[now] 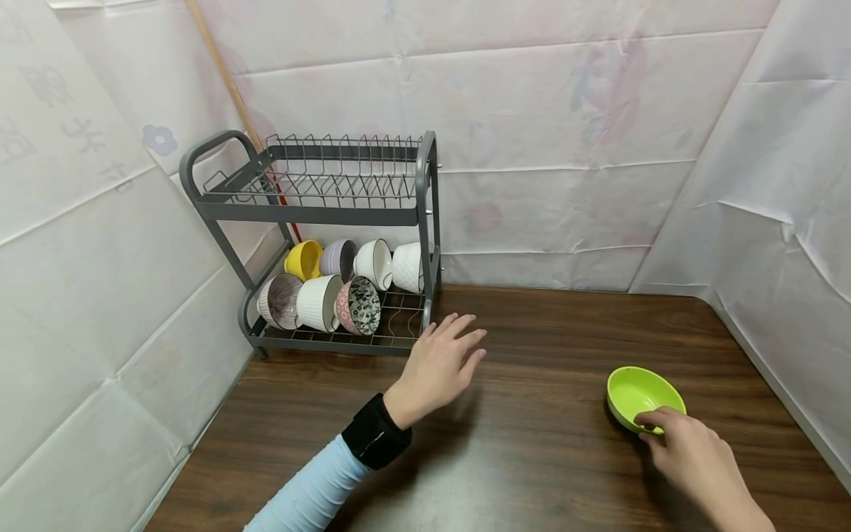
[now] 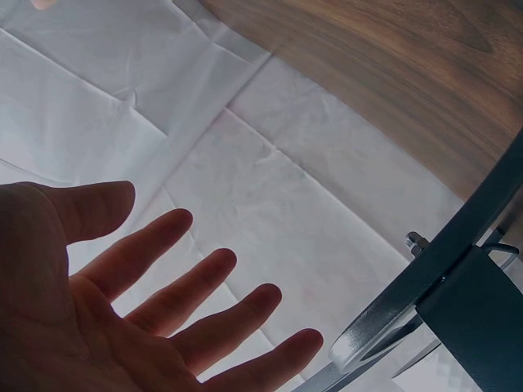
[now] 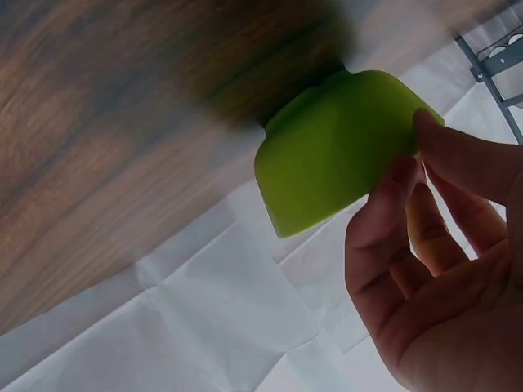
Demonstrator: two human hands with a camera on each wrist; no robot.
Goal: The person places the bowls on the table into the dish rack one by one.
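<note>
A bright green bowl [image 1: 640, 390] is at the right side of the wooden table. My right hand [image 1: 694, 451] pinches its near rim between thumb and fingers; in the right wrist view the green bowl [image 3: 327, 155] shows its outer side, close over the wood. My left hand [image 1: 439, 366] is above the table in front of the dish rack's right end, fingers spread and holding nothing. The left wrist view shows this left hand [image 2: 172, 310] palm-on, with the rack's dark frame [image 2: 458, 253] to the right.
A two-tier grey dish rack [image 1: 309, 214] stands at the back left. Several cups and bowls sit on its lower tier, among them a yellow bowl [image 1: 303, 260] and a pink patterned bowl [image 1: 359, 306]. White sheeting [image 1: 532, 111] covers the walls; a wooden stick [image 1: 226, 74] leans behind the rack.
</note>
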